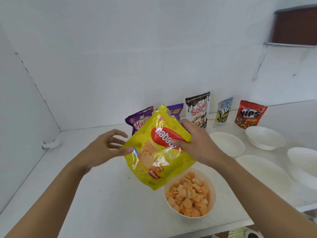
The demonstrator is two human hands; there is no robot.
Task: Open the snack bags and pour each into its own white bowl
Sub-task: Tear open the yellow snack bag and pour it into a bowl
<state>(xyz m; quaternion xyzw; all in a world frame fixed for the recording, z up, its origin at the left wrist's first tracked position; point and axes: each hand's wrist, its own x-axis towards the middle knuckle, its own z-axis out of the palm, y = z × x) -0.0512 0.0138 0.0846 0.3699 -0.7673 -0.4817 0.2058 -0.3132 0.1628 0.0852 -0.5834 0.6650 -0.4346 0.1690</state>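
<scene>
Right grip (197,143): clenched on the yellow bag (154,162), thumb across the red logo on the front, fingers behind the bag's upper right edge.

Left grip (106,148): released, fingers spread and loosely bent, at the bag's left edge. It is motion-blurred, so I cannot tell whether the thumb touches the bag.

Yellow bag: held tilted in the air above the counter (103,194), front panel facing the camera. Its lower end overlaps the far left rim of the filled bowl (212,194). Whether the bag is open cannot be determined.

Filled bowl: white, standing on the counter near its front edge, holding orange crackers (188,196).

Four further white bowls stand to the right: first bowl (228,143), second bowl (265,138), third bowl (264,170), fourth bowl (303,162), the last cut by the frame edge.

Five bags stand upright along the back wall: a purple Mamee bag (139,120) and a second purple bag (175,109), both partly hidden behind the yellow bag, then a Soomi bag (198,109), a blue 360 bag (223,111), and a red Nips bag (249,115).
</scene>
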